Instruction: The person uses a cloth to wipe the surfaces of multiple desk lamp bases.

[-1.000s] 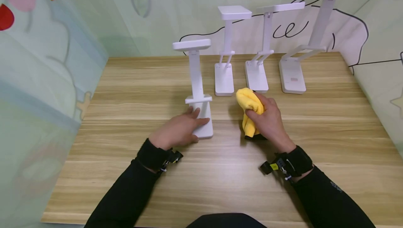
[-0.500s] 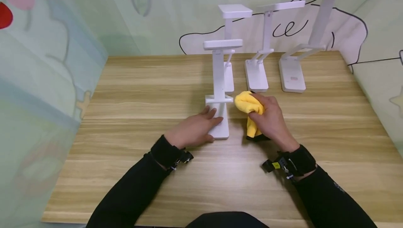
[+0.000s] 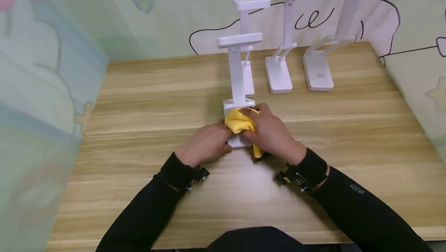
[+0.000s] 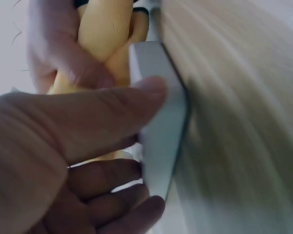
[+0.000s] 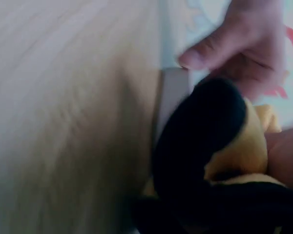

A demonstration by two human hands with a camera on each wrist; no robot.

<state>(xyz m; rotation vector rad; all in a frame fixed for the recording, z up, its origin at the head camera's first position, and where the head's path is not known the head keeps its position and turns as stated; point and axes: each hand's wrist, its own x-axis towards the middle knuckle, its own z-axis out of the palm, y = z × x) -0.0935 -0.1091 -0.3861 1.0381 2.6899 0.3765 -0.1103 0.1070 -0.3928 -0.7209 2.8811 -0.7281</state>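
A white desk lamp (image 3: 237, 76) stands upright near the middle of the wooden table. My left hand (image 3: 205, 143) holds its base from the left side. In the left wrist view the thumb and curled fingers lie along the edges of the lamp base (image 4: 162, 131). A bunched yellow cloth (image 3: 237, 120) with dark edging is gripped in my right hand (image 3: 273, 132) over the base, covering much of its top. The right wrist view shows the cloth's dark edging (image 5: 200, 131) close up, with part of the base behind it.
Behind, a row of white desk lamps stands along the table's back: one (image 3: 247, 79) partly hidden by the held lamp, another (image 3: 278, 76) right of it, and a larger one (image 3: 318, 72) farther right. A painted wall (image 3: 167, 16) rises beyond the wooden table (image 3: 146, 101).
The left hand has slid the lamp rightward across the table. The right hand has carried the cloth left onto the lamp's base. The head view has shifted slightly.
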